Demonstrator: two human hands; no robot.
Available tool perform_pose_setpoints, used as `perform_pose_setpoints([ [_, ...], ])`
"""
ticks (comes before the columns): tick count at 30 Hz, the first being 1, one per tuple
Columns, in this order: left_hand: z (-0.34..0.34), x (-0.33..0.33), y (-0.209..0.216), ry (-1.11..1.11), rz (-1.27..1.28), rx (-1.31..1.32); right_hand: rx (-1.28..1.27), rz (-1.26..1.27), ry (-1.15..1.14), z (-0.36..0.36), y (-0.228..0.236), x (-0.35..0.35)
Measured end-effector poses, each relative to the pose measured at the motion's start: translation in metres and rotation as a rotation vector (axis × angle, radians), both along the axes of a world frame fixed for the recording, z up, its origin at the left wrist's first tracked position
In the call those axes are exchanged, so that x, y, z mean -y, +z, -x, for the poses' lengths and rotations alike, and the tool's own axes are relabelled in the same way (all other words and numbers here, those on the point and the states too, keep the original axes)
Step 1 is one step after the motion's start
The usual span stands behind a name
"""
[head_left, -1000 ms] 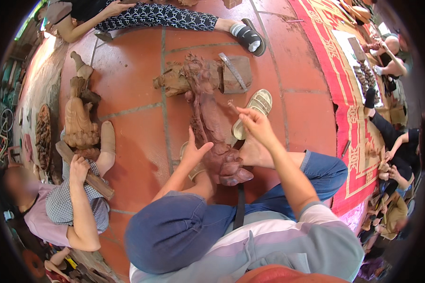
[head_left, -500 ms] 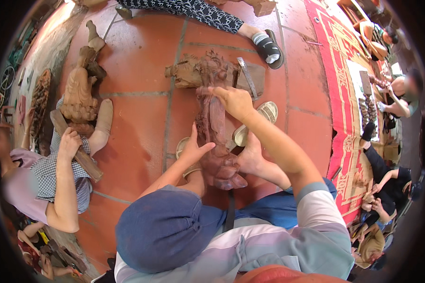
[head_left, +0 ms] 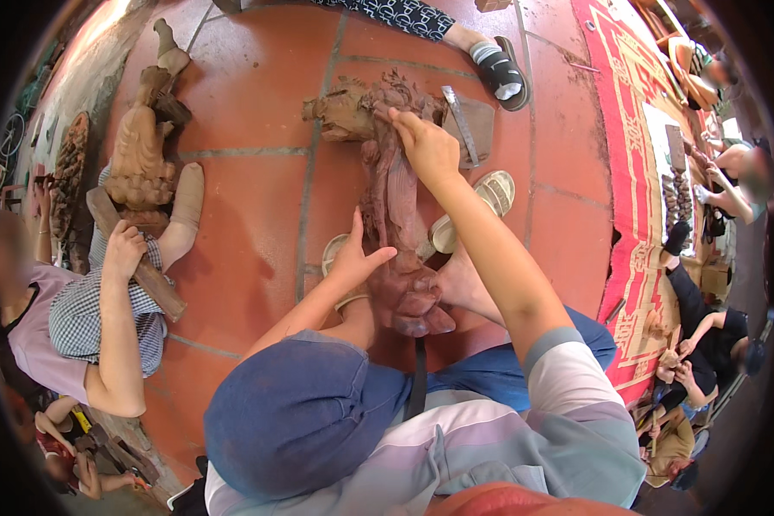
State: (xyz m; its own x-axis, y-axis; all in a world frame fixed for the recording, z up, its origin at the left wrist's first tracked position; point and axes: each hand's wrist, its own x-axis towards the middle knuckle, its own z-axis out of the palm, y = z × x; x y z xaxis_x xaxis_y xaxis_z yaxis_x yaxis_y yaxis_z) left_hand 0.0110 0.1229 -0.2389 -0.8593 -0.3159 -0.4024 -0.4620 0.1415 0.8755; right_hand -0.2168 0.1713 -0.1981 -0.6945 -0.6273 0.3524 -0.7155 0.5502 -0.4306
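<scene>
A reddish-brown carved wooden figure (head_left: 402, 202) lies between my legs, its upper end against a rough wooden block (head_left: 340, 116) and its rounded base toward me. Beside the lower shaft, my left hand (head_left: 357, 260) grips the figure, thumb laid across it and a finger stretched along its left side. My right hand (head_left: 427, 148) is closed with fingertips pressed to the upper part of the figure; anything small within them is hidden. A flat metal strip (head_left: 461, 127) rests on a wooden piece (head_left: 476, 142) just right of the figure's top.
My sandalled feet (head_left: 494, 193) flank the figure. At left, a seated person (head_left: 116, 301) has a wooden bar and a paler seated-figure carving (head_left: 142, 150). Another person's sandalled foot (head_left: 500, 77) is ahead. A red patterned mat (head_left: 632, 215) runs along the right, where several people sit.
My right hand has shifted slightly up along the figure and its fingers are less spread. My left hand stays by the lower shaft. The whole view has tilted a little.
</scene>
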Motion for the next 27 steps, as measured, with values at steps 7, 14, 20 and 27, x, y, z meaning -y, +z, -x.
perform_pose_setpoints([
  [7,-0.008,0.002,-0.016,0.007,0.110,-0.046,0.088,-0.078,0.174,-0.026,-0.009,-0.041],
  [14,-0.008,0.008,0.008,-0.057,0.101,0.034,0.062,0.060,0.139,-0.030,-0.020,-0.034],
  [20,0.001,0.004,0.012,0.000,-0.017,0.042,0.010,0.059,0.065,-0.010,-0.005,-0.010],
  [27,0.000,0.005,0.006,-0.018,0.111,0.023,0.049,0.010,0.173,-0.029,-0.023,-0.048],
])
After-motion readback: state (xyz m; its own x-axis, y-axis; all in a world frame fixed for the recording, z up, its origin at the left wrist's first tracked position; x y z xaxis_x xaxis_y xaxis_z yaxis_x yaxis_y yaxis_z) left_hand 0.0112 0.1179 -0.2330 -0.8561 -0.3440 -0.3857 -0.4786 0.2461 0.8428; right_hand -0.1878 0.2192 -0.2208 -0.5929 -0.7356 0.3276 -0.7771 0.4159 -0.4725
